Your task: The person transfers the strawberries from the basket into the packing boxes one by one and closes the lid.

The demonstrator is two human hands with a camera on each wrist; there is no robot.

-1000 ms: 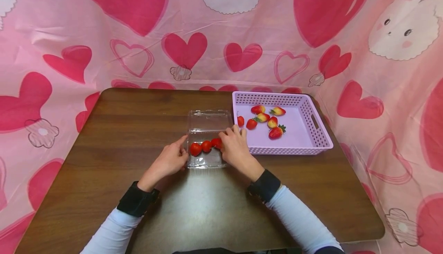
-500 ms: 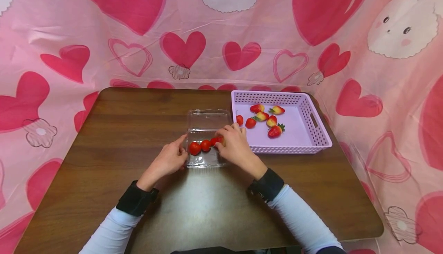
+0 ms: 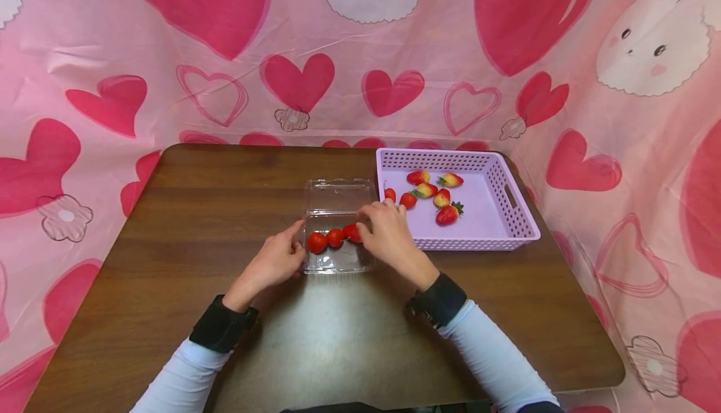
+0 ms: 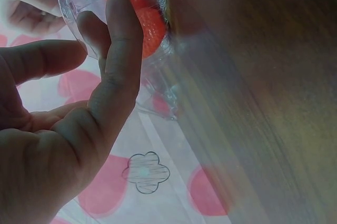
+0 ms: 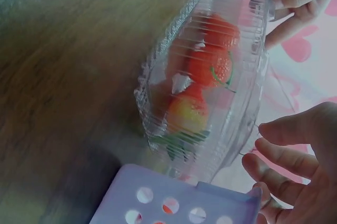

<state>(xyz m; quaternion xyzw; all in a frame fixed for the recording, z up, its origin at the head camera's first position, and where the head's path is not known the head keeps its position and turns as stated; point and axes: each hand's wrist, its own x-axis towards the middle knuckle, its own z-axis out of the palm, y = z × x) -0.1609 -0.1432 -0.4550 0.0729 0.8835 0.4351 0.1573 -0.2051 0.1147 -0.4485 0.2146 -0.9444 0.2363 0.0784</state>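
Note:
A clear plastic clamshell container (image 3: 338,261) stands on the table with its lid (image 3: 340,195) folded back. Inside lie two round red fruits, the left one (image 3: 317,243) beside the middle one (image 3: 335,238), and a red and yellow strawberry (image 5: 188,114) with green leaves at the right end. My left hand (image 3: 276,255) rests against the container's left side, index finger (image 4: 125,29) extended along the wall. Over its right side is my right hand (image 3: 388,231), thumb close to the strawberry. The right wrist view shows those fingers (image 5: 281,155) loosely bent, holding nothing.
A lilac perforated basket (image 3: 479,222) stands right of the container, close to my right hand. Several strawberries (image 3: 449,214) and red fruits (image 3: 408,200) lie in it. A brown wooden table (image 3: 186,225) carries both, backed by a pink heart-patterned cloth (image 3: 225,75).
Over the strawberry half a second ago, my right hand has drawn back slightly to the right, showing more of it. My left hand stays at the container's left side.

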